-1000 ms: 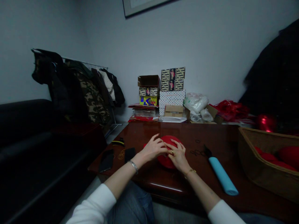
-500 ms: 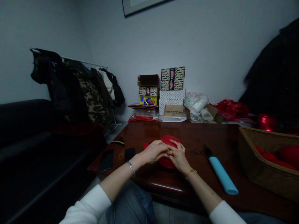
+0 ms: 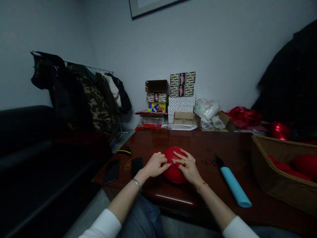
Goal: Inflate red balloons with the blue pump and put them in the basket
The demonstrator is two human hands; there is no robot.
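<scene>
A smooth red ball-like object (image 3: 175, 175) rests near the table's front edge, with a small raised bit on its top. My right hand (image 3: 187, 165) lies over its right side, fingers spread along the surface, thumb and index finger against the raised bit. On the left side, my left hand (image 3: 156, 164) has curled fingers, and its thumb reaches onto the ball. Whatever may be between those fingers is hidden. A further red piece shows just behind my left hand. Several thin dark rings (image 3: 208, 162) lie to the right of the ball.
A light blue tube with a black tip (image 3: 235, 186) lies on the brown table (image 3: 198, 140). At right stands a wicker basket (image 3: 272, 188) with red round things. Left are a phone (image 3: 111, 171), a dark flat item (image 3: 137, 166) and yellowish bands (image 3: 127, 164). Boxes (image 3: 182, 104) are stacked behind.
My hands were together over the ball's top with fingers overlapping. My left hand has drawn away to the left, uncovering more of the ball. My right hand stays on it.
</scene>
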